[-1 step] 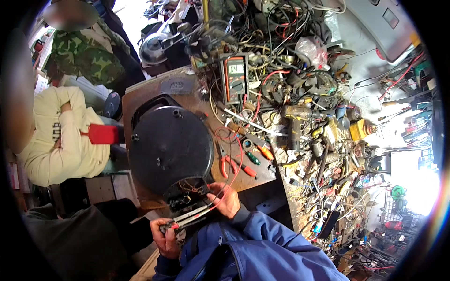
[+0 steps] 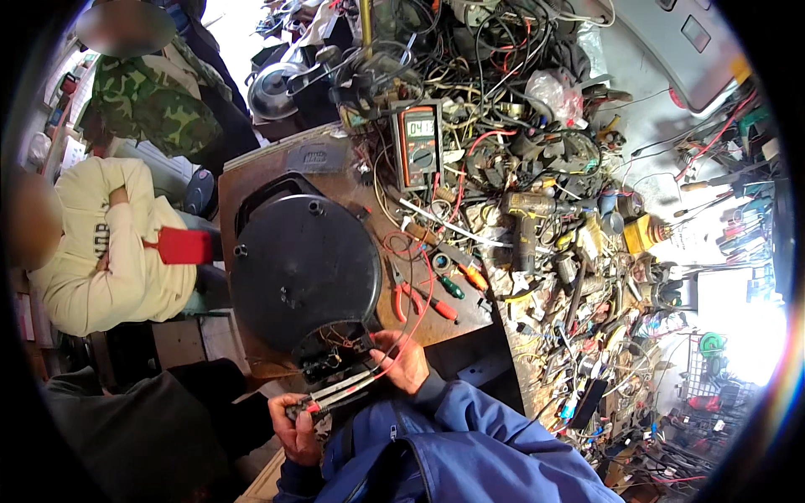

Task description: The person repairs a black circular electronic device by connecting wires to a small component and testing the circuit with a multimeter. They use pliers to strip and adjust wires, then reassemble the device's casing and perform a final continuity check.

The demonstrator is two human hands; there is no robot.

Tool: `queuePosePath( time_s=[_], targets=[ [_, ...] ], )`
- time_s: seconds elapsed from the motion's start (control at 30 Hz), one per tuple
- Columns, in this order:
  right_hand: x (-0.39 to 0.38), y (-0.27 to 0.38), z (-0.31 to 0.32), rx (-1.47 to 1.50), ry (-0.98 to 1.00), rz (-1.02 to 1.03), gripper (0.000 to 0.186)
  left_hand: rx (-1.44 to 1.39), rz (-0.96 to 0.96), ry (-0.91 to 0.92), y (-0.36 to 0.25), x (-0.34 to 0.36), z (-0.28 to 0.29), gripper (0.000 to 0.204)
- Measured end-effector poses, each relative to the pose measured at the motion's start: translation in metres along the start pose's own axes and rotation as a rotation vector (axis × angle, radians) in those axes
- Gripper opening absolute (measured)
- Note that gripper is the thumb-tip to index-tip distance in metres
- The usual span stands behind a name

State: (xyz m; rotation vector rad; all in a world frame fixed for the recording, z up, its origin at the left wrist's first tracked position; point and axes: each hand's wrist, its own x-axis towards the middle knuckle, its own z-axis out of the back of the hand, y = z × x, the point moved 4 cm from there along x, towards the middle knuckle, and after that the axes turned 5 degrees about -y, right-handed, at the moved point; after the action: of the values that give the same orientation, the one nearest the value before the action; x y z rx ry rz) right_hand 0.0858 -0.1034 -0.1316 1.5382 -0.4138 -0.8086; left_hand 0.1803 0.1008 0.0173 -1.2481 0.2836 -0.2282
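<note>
1. The worker's left hand (image 2: 295,426), low in the scene, is curled closed around a dark piece (image 2: 298,409) with a touch of red; two pale strips (image 2: 344,389) stretch from it toward the other hand.

2. The right hand (image 2: 404,362) sits at the near edge of the appliance, palm turned partly upward, fingers loosely bent; from where I stand, I cannot tell whether they pinch anything.

3. A red lead (image 2: 433,285) crosses in front of the right hand and runs back over the table.

4. Just beyond the hands, the round black appliance (image 2: 306,260) lies on the brown table (image 2: 457,331), its wired compartment (image 2: 335,345) open on the side toward the worker.

5. To its right rest red-handled pliers (image 2: 399,302), a red-handled tool (image 2: 442,308), a green-handled screwdriver (image 2: 451,287) and an orange-handled tool (image 2: 475,277).

6. Farther back, a multimeter (image 2: 418,147) shows its lit display beside a tangle of cables (image 2: 495,71).

7. A yellow-and-black drill (image 2: 525,239) lies among the parts heaped on the right.

8. At left, an onlooker in a cream top (image 2: 117,243) folds both arms near a flat red object (image 2: 184,246); behind stands another person in a camouflage jacket (image 2: 159,105).
</note>
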Motion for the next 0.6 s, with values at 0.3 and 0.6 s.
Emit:
queuePosePath(
  time_s=[0.3,0.6],
  targets=[
    [0.004,0.007,0.000,-0.146,-0.035,0.170,0.035,-0.023,-0.012,0.023,0.002,0.003,-0.003,0.038],
    [-0.002,0.009,-0.005,-0.149,-0.009,0.053,0.036,-0.010,-0.004,0.019,-0.002,0.004,-0.004,0.037]
  ],
)
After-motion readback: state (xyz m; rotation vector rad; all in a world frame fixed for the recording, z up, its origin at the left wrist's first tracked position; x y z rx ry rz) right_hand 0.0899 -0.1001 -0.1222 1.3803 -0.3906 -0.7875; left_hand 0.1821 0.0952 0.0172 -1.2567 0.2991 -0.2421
